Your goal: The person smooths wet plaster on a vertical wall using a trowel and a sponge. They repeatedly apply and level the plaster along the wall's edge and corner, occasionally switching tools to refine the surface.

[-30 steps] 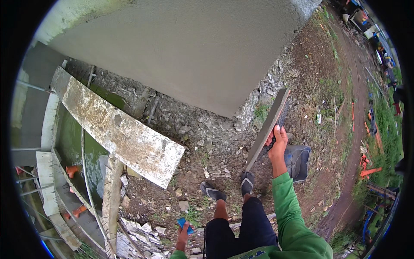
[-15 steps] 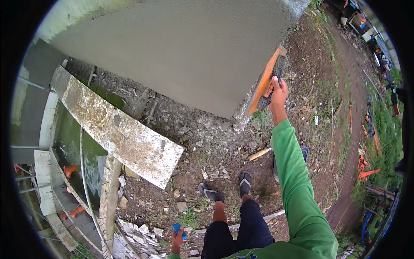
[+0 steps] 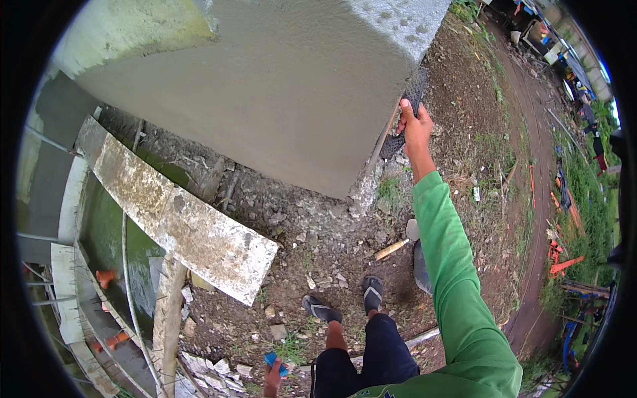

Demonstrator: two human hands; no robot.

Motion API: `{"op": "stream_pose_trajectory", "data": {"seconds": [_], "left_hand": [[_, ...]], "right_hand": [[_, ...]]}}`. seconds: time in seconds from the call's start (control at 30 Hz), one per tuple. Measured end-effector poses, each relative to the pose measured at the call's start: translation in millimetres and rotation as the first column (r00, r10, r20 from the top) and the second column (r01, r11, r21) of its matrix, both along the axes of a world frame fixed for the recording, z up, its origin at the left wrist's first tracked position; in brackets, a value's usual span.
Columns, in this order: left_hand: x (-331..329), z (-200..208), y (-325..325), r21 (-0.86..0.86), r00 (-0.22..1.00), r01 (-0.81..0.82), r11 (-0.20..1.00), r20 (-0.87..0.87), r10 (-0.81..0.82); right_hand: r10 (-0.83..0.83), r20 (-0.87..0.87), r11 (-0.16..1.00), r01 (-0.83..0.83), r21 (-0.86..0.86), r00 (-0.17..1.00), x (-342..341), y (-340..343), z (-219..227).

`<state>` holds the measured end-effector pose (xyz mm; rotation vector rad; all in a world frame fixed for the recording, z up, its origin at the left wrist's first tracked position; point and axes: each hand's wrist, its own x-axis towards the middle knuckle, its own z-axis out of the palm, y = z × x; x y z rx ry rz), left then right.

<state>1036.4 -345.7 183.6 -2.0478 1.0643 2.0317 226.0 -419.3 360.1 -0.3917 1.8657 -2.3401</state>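
Note:
My right hand (image 3: 417,132) is closed round the handle of a plastering float (image 3: 415,85), dark on its back. The float stands nearly edge-on along the right edge of a wall (image 3: 265,113) coated in smooth wet grey mortar. Its working face is hidden from this angle. Low in the view, my left hand (image 3: 273,382) grips a small blue block (image 3: 276,364), sponge-like in look, beside my left leg. On the ground below the wall corner lies a trowel (image 3: 393,249) with a wooden handle and a grey blade.
A mortar-stained board (image 3: 179,212) slopes across the left over a trench of green water (image 3: 113,205). Rubble and stones cover the ground round my sandalled feet (image 3: 373,292). A dark rounded object (image 3: 421,268) sits by my right sleeve. Orange pieces (image 3: 564,265) lie far right.
My right hand has turned the float so its orange face no longer shows, and it now sits closer against the wall edge. My left hand keeps the blue block low.

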Motion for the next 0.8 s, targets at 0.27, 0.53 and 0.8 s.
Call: {"op": "stream_pose_trajectory", "data": {"seconds": [0.27,0.53,0.8], "left_hand": [[-3.8,6.7,11.2,-0.018,0.998,-0.025,1.0,0.057,0.026],[-9.6,11.5,-2.1,-0.023,0.998,0.022,0.999,0.058,-0.021],[-16.3,36.8,8.9,-0.069,0.995,-0.022,0.997,0.091,0.028]], "right_hand": [[0.027,-0.175,0.974,-0.065,-0.215,0.984,91.4,14.8,58.9],[-0.023,0.027,1.0,0.023,0.008,0.999,-8.4,0.1,31.4],[0.092,-0.199,0.979,-0.125,-0.159,0.976,76.7,16.3,77.6]]}}
